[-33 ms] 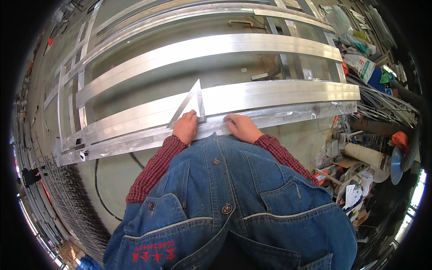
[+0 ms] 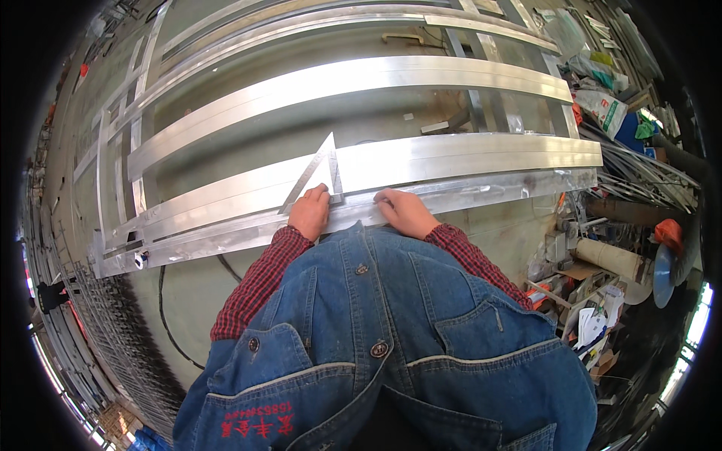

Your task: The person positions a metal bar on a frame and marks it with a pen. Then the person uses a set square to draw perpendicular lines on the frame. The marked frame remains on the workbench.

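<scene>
A metal triangular set square [image 2: 335, 171] lies across the near pair of long silver metal bars [image 2: 466, 154], its tip pointing away from me. My left hand [image 2: 310, 213] grips the base of this square, fingers bent over its near edge. To the right of it, my right hand [image 2: 407, 213] rests on the near metal rail [image 2: 481, 191], a short gap from the square. Its fingers are curled together, and whatever may be between them is hidden. Both forearms are in red and black checked sleeves.
Farther off, another wide metal bar [image 2: 353, 80] runs parallel over crosswise supports. On the right are plastic bags [image 2: 604, 109], a bundle of thin rods [image 2: 654, 177] and a cardboard tube [image 2: 613, 261]. A black cable [image 2: 162, 316] hangs at the left, near stacked metal lengths.
</scene>
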Motion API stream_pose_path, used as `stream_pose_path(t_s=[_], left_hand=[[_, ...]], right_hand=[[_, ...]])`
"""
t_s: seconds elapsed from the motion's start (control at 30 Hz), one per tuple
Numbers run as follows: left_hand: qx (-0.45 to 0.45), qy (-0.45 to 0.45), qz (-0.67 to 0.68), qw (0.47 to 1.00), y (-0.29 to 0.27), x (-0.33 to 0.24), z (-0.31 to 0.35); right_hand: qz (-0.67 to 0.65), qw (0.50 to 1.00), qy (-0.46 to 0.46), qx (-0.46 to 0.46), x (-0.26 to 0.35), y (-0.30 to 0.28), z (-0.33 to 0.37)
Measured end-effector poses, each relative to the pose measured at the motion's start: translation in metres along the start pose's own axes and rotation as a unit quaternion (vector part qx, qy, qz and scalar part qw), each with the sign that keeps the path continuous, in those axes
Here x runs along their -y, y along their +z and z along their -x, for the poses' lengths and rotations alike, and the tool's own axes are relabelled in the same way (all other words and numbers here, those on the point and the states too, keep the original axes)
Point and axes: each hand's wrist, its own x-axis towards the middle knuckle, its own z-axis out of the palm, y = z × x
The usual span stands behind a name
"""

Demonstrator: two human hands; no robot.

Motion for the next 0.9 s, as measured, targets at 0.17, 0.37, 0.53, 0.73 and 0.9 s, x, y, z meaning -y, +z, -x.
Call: stream_pose_path(t_s=[0.17,0.37,0.53,0.73,0.9], left_hand=[[0.002,-0.003,0.017,1.0,-0.001,0.009,0.005],[-0.002,0.007,0.003,1.0,0.004,0.017,0.005],[-0.001,0.016,-0.009,1.0,0.004,0.017,0.004],[-0.011,0.022,-0.023,0.999,0.004,0.015,0.004],[-0.007,0.02,-0.022,1.0,0.002,0.013,0.004]], right_hand=[[0.004,1.0,0.013,0.007,0.009,0.012,-0.006],[0.004,1.0,0.012,0.005,0.016,0.02,-0.012],[0.0,1.0,0.011,0.002,0.018,0.024,-0.017],[-0.003,1.0,0.005,-0.004,0.017,0.026,-0.022],[0.001,1.0,-0.013,-0.016,0.016,0.025,-0.023]])
